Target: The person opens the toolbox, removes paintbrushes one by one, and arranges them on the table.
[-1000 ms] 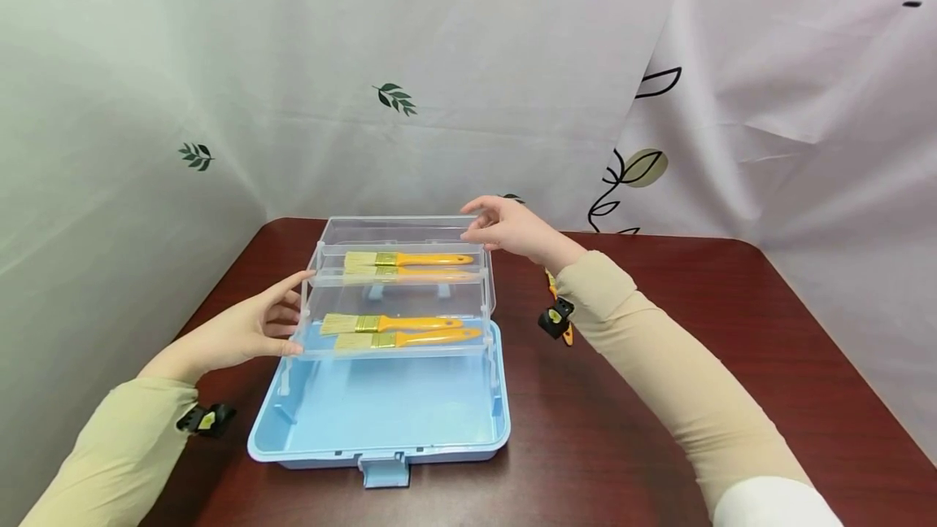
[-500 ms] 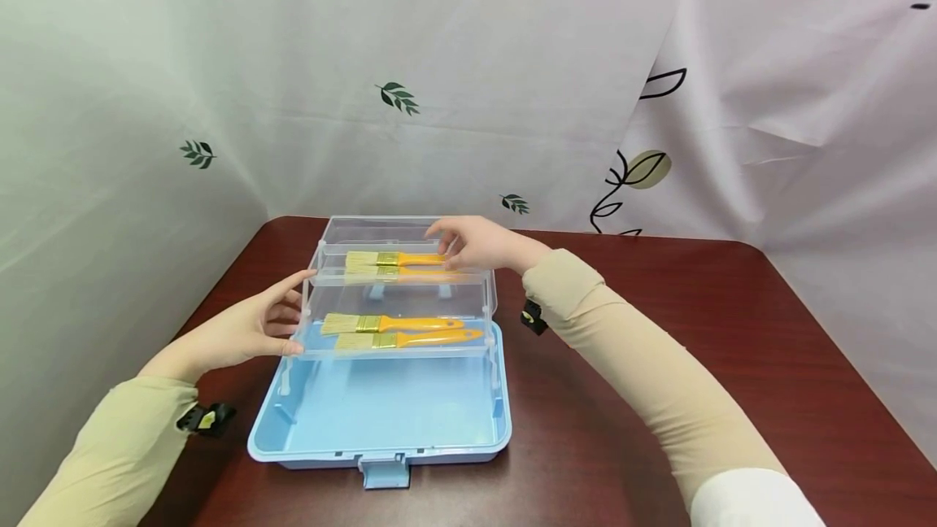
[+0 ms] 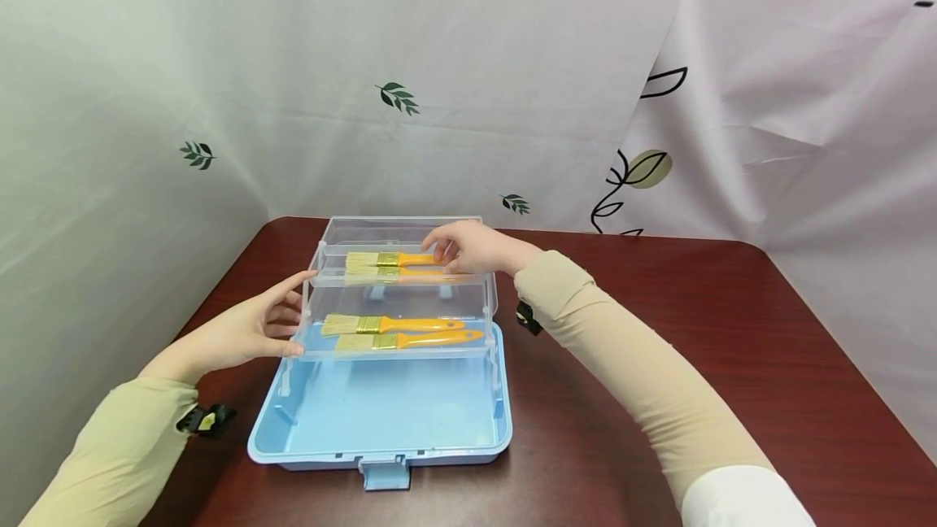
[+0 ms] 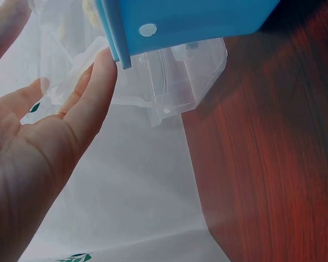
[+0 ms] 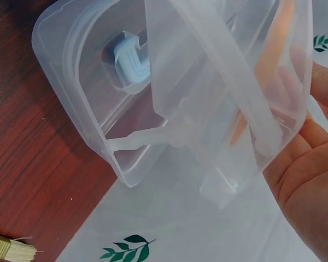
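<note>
A light blue toolbox [image 3: 388, 409] lies open on the table, with two clear folding trays raised over it. Two paintbrushes with orange handles lie in the lower tray [image 3: 439, 353], two more in the upper tray [image 3: 337, 276]. My left hand [image 3: 241, 332] holds the trays' left side, its thumb at the lower tray's front corner and its index finger at the upper tray. Over the right end of the upper tray is my right hand [image 3: 476, 249], fingers bent and spread around a paintbrush [image 3: 369, 259] handle. Those fingers hide the handle's end; an orange handle [image 5: 276, 43] shows through the plastic.
The clear lid [image 3: 403, 228] stands tipped back behind the trays. A paintbrush [image 5: 13, 250] lies on the dark red table [image 3: 659, 348] to the right. A blue latch [image 3: 385, 474] hangs at the toolbox's front. White printed cloth [image 3: 468, 39] surrounds the table.
My right hand has moved left from the upper tray's right corner and down to the paintbrush handles there. My left hand has stayed in place, and the trays and brushes look unmoved.
</note>
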Demonstrator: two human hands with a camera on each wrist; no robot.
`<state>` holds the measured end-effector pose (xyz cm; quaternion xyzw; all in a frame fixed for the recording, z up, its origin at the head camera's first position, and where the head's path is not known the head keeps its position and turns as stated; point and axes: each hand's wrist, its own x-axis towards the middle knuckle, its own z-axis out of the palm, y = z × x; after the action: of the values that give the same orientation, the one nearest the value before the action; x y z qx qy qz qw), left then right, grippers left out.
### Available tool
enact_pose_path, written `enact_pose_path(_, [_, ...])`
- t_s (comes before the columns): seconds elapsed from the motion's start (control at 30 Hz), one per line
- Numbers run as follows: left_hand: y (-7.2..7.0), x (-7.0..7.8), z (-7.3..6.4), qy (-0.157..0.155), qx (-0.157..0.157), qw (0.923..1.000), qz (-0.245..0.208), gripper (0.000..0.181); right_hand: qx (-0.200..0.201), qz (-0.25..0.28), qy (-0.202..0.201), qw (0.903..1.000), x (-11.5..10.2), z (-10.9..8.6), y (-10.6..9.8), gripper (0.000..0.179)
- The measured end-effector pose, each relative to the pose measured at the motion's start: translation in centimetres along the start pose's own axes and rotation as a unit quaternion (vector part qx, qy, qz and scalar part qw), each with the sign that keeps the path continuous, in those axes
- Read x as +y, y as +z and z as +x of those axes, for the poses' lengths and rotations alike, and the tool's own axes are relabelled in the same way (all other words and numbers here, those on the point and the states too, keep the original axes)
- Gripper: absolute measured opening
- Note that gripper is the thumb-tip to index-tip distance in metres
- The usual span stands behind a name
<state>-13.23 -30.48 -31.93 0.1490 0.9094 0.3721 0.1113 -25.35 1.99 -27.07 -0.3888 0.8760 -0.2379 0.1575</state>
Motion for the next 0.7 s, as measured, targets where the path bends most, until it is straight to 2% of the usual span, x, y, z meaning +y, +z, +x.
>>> enact_pose_path(0.33, [0.00,0.12,-0.02,-0.001,0.002,1.0000,0.002,0.105,-0.002,-0.010,0.000,0.9999,0.13,0.48,0.28,0.039])
enact_pose_path(0.7, [0.06,-0.01,-0.03,0.005,0.001,1.0000,-0.002,0.105,-0.019,0.035,0.010,0.9992,0.47,0.54,0.46,0.039])
